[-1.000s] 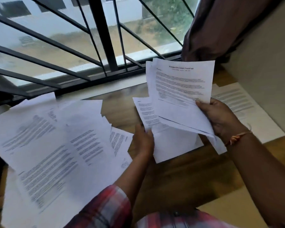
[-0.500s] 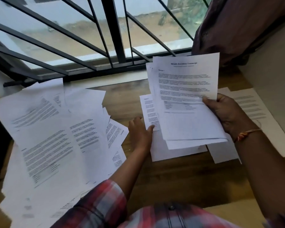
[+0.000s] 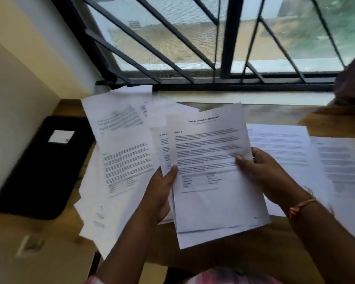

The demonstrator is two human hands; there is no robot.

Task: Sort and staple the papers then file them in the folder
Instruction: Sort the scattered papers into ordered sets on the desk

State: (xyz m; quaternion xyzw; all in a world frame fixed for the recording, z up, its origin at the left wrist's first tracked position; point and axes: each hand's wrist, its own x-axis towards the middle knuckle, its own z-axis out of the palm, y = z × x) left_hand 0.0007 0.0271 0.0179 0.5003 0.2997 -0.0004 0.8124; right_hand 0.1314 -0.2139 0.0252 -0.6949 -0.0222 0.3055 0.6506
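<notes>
A small stack of printed sheets [image 3: 211, 160] is held up over the wooden table [image 3: 223, 253]. My left hand [image 3: 160, 193] grips its left edge, thumb on the top page. My right hand [image 3: 262, 173] grips the right edge, thumb pressed on the text. Loose printed papers [image 3: 123, 152] lie fanned out to the left of the stack. More sheets [image 3: 291, 148] lie flat on the table to the right. A black folder [image 3: 43, 167] with a white label lies at the far left, below table level.
A barred window [image 3: 213, 48] runs along the back of the table. A pale wall [image 3: 19, 78] stands at the left. A dark curtain [image 3: 353, 83] hangs at the far right edge. A small socket plate [image 3: 29, 244] shows at lower left.
My left hand has left the sheet on the table and now grips the held stack. The view has swung left, bringing the black folder into sight.
</notes>
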